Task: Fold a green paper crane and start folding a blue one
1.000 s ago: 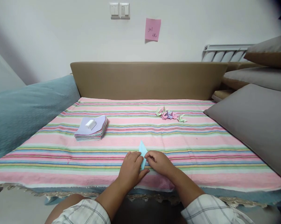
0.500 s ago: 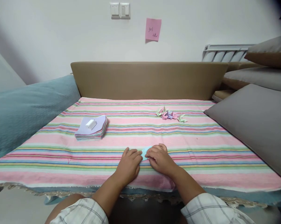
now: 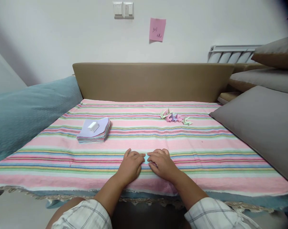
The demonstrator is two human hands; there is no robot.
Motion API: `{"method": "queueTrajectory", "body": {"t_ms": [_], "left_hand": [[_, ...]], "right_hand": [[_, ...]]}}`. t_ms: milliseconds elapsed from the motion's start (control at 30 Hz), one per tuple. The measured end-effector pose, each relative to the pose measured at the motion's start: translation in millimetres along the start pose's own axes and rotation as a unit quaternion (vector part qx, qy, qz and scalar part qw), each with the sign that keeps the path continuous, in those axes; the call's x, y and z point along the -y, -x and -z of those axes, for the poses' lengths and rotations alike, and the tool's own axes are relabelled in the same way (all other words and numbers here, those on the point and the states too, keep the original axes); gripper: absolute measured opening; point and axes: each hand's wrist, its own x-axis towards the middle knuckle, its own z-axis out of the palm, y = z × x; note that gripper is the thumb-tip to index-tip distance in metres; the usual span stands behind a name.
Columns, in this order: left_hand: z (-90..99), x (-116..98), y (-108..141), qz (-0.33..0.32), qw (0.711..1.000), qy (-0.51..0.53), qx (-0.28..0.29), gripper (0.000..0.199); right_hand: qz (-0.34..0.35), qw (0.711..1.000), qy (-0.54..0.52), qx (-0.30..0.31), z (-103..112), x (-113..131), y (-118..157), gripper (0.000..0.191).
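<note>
A small light-blue piece of paper (image 3: 146,158) lies on the striped cloth near its front edge, mostly covered by fingers. From the left, my left hand (image 3: 131,166) presses its fingertips on the paper's left end, fingers bent and close together. My right hand (image 3: 162,163) holds the right end, with its thumb and fingers closed on the paper. Only a narrow strip of blue shows between the two hands.
A stack of coloured paper (image 3: 93,132) with a small white object (image 3: 93,127) on top sits at the left. Several folded paper cranes (image 3: 174,117) are farther back, right of centre. Grey cushions (image 3: 261,124) line the right side, and a blue-covered armrest (image 3: 36,111) the left.
The fingers of my right hand have shifted slightly left and flattened over the paper, so less blue shows. My left hand has moved slightly left.
</note>
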Motion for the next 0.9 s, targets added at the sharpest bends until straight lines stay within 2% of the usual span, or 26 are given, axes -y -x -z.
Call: {"method": "queueTrajectory", "body": {"t_ms": [100, 233, 533, 800, 900], "left_hand": [[2.9, -0.8, -0.4, 0.015, 1.0, 0.027, 0.004, 0.01], [2.7, 1.1, -1.5, 0.037, 0.997, 0.062, 0.01, 0.016], [-1.9, 3.6, -2.4, 0.038, 0.997, 0.063, -0.003, 0.006], [-0.6, 5.5, -6.0, 0.013, 0.998, 0.066, -0.007, 0.011], [-1.9, 6.0, -6.9, 0.025, 0.997, 0.069, -0.016, 0.01]], "right_hand": [[0.008, 1.0, -0.013, 0.004, -0.2, -0.6, -0.4, 0.012], [0.005, 1.0, -0.028, 0.003, -2.8, -3.5, -0.8, 0.015], [0.0, 0.998, -0.055, 0.003, -11.6, -13.8, -4.7, 0.003], [-0.028, 0.998, -0.064, -0.001, -10.5, -12.3, -5.8, 0.013], [-0.048, 0.997, -0.061, -0.014, -10.5, -9.8, -6.5, 0.014]]}}
